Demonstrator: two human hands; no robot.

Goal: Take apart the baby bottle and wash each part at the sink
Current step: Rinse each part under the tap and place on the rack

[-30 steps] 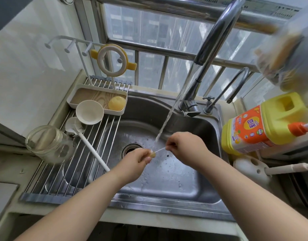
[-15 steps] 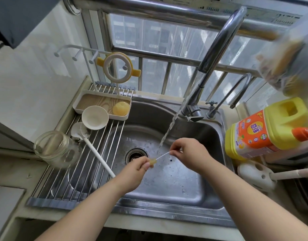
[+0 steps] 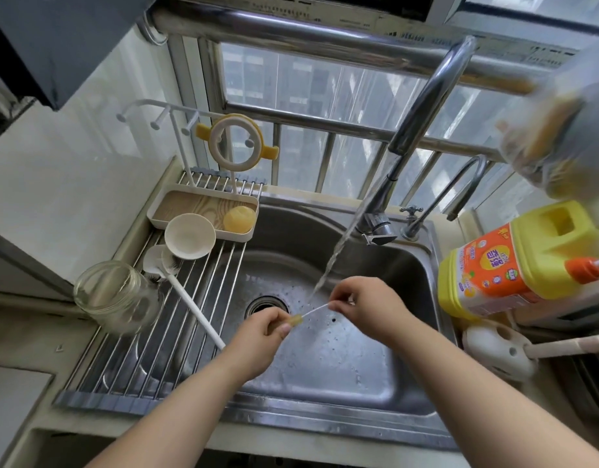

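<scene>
Between left hand [image 3: 262, 332] and right hand [image 3: 362, 307], straw [image 3: 313, 311]

The sink [image 3: 375, 376] is brushed, wet steel; left of it, a metal-rod rack [image 3: 129, 363] bears a clear glass jar [image 3: 117, 298].

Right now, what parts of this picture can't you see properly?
All in the head view:
- Bag, top right: blurred and cut by the edge, so its contents are unclear.
- Small yellowish part in the left hand: mostly hidden by fingers.
- Thin straw: its end is hidden in the right hand.
- Detergent jug label: too small to read.
</scene>
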